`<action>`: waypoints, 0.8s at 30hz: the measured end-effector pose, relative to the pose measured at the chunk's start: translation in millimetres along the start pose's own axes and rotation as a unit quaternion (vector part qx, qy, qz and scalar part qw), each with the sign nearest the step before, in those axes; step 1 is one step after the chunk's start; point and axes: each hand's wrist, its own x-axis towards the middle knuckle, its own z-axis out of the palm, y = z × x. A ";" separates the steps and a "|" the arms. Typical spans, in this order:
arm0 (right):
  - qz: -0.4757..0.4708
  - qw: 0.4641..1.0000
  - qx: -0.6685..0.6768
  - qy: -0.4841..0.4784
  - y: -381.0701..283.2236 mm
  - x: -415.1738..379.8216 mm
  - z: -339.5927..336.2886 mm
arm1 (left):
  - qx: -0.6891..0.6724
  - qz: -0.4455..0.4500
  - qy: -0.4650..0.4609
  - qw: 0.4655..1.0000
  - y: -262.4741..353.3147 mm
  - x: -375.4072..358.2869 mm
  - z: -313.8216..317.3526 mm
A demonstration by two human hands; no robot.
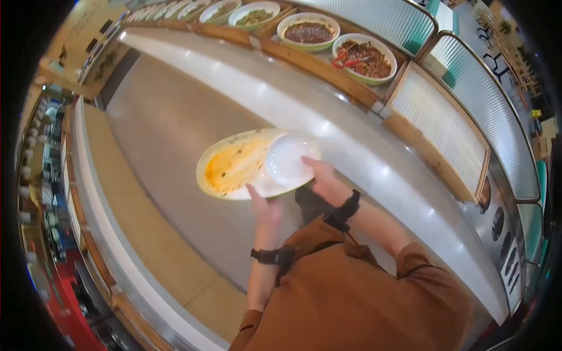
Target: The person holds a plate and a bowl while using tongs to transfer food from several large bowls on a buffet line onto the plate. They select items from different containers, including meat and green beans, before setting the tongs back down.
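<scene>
An oval dish (270, 187) with orange sauce smeared over its left half is held out in front of me, above the floor. On its right end rests a small round white dish (285, 162). My left hand (266, 209) grips the oval dish's near rim, thumb on top and fingers hidden beneath. At the right end, my right hand (328, 182) clasps both dishes, its thumb lying over the small round one and its other fingers out of sight underneath.
A long metal counter (263, 111) curves along my right. Beyond it, a wooden-edged shelf carries bowls of food, among them a dark sauce bowl (308, 32) and one with red tongs (350, 58). A wooden tray (439, 131) stands nearby. Another counter (126, 228) runs along my left.
</scene>
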 end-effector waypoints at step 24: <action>0.005 0.998 -0.048 -0.027 -128.6 166.8 67.5 | 0.163 -0.075 0.015 0.984 89.8 257.5 136.3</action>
